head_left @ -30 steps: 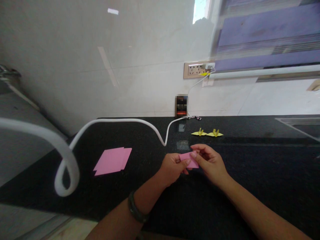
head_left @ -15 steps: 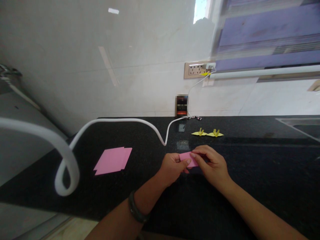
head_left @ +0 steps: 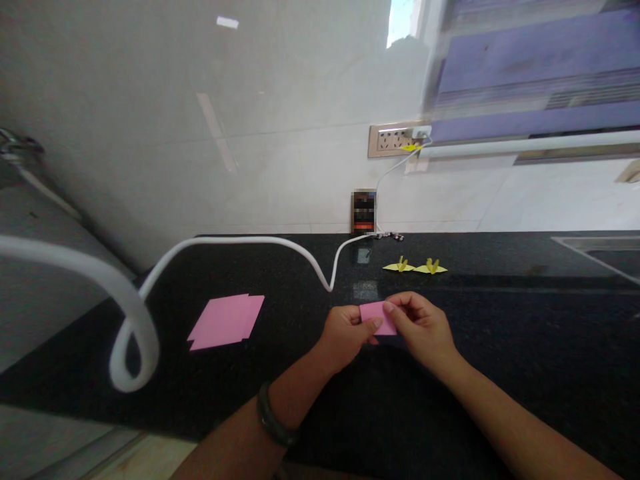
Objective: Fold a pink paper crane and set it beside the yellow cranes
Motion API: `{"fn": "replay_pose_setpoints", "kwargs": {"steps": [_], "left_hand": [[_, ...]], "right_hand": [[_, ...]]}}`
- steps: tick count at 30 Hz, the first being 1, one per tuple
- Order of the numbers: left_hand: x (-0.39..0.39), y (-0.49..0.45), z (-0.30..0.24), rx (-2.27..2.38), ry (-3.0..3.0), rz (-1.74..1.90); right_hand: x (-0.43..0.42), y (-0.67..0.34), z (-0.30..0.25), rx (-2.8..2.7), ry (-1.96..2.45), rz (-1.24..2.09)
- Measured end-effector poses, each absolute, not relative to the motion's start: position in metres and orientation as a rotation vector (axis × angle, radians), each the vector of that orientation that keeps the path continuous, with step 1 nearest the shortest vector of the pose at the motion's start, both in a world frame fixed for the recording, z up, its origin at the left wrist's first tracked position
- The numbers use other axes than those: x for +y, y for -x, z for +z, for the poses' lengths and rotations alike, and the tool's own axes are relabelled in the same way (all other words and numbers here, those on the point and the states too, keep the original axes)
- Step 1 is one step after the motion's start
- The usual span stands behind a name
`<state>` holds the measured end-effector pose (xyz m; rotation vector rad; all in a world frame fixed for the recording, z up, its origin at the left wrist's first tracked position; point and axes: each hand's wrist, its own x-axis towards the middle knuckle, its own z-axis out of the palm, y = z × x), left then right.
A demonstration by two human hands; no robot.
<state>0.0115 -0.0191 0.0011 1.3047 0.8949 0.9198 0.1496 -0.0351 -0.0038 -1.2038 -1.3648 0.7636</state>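
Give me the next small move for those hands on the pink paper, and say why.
Perhaps press the held pink paper along its upper edge with the right hand: that hand pinches it near the upper right corner, while the left hand grips its left side.

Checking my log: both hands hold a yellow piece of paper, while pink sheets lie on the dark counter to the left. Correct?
Not quite: the piece of paper that the left hand and right hand hold is pink, not yellow, as the head view shows. The rest stands.
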Motion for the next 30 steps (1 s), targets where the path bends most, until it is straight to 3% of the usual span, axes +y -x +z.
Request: {"fn": "replay_pose_setpoints", "kwargs": {"steps": [9,17,30], "left_hand": [[-0.019,-0.011,-0.002,0.862,-1.334,0.943],[-0.018,-0.01,-0.003,0.853,-1.4,0.963],[-0.023,-0.011,-0.004,0.842,-1.402,0.69]], "right_hand": [[-0.033,-0.151,-0.006,-1.288,1.196,0.801],[-0.034,-0.144,-0.002,-1.252,1.069,1.148],[-0.031,-0.154,-0.005,-1.36,1.175,0.969]]}}
